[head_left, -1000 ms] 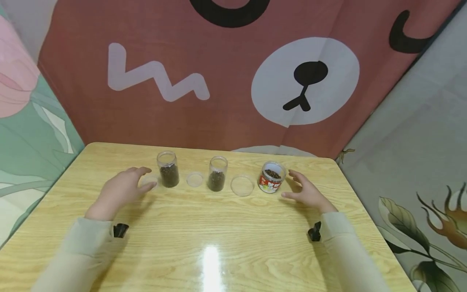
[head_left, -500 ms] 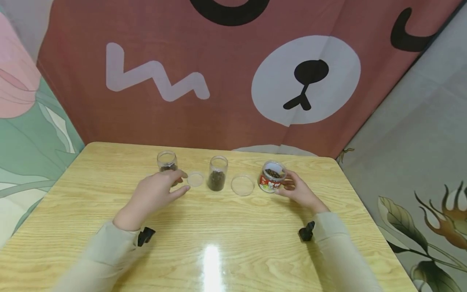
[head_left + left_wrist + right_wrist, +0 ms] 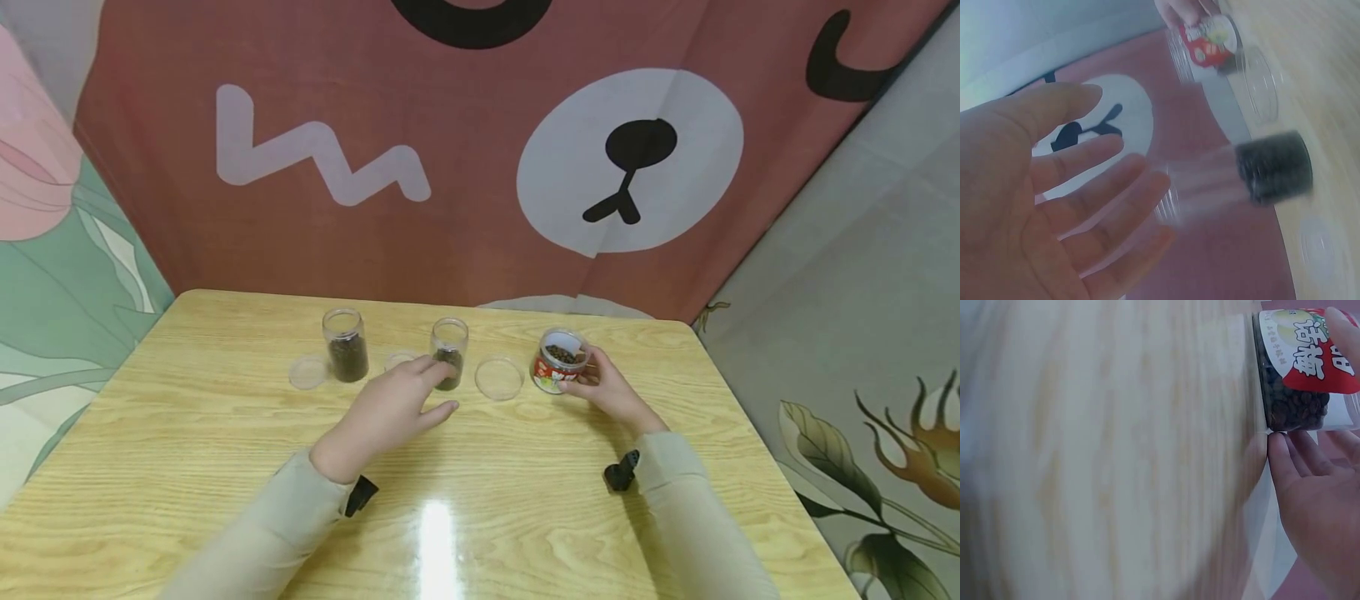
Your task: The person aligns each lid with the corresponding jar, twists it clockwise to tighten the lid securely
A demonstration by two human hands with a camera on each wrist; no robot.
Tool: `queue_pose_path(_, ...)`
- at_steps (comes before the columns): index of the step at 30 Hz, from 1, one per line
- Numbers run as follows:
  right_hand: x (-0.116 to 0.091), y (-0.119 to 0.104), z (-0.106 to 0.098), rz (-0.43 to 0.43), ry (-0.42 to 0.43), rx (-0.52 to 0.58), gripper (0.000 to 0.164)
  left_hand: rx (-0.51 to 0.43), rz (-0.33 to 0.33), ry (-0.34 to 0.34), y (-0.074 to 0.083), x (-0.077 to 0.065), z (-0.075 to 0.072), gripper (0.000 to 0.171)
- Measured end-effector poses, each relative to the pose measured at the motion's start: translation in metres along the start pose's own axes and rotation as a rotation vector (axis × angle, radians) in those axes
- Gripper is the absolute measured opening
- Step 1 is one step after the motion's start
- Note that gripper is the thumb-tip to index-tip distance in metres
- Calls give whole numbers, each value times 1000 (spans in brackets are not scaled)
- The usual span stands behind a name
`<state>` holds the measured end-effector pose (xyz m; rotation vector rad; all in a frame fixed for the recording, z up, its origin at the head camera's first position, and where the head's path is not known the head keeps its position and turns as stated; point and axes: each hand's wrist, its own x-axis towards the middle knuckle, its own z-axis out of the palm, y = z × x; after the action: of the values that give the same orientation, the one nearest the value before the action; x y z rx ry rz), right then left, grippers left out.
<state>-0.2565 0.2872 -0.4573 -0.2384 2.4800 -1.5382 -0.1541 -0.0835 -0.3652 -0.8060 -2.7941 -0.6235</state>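
Observation:
My right hand (image 3: 615,390) grips a short clear jar (image 3: 550,375) at its right side, thumb on the front. This jar has a red and white label and holds dark brown beans, seen close in the right wrist view. My left hand (image 3: 386,417) hovers in front of the middle tall clear jar (image 3: 450,331), holding nothing, its fingers spread in the left wrist view. Dark grains (image 3: 1275,165) fill the lower part of that jar, and the fingers partly overlap it in the head view. Both jars stand without lids.
Farther left stands another tall jar (image 3: 347,357) of dark grains, uncovered. Clear round lids lie flat on the wooden table (image 3: 525,500): a left lid (image 3: 307,372), a middle lid (image 3: 397,359) partly behind the left hand, and a larger right lid (image 3: 498,379). A printed cloth (image 3: 465,250) hangs behind.
My left hand has swept right from the left lid, past the left tall jar, to the middle jar. My right hand has closed in on the short jar and taken hold of it.

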Motion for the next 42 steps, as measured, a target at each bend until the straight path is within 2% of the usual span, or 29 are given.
queue_pose_path(4,-1,-4,1,1,7,8,93,-15,23,12,9,8,7,42)
queue_pose_path(6,-4,-12,2,3,9,12,90,-18,40,17,12,13,12,42)
queue_pose_path(10,-4,-12,2,5,19,23,86,-27,43,18,14,22,23,45)
queue_pose_path(13,1,0,3,-19,24,28,85,-41,23,4,16,26,30,49)
queue_pose_path(22,3,5,5,-74,23,26,78,-108,-19,-55,24,37,40,58)
queue_pose_path(34,5,10,7,-116,29,33,75,-189,-101,-108,18,58,73,64)
queue_pose_path(42,3,9,9,-123,24,35,75,-206,-155,-142,18,69,87,66)
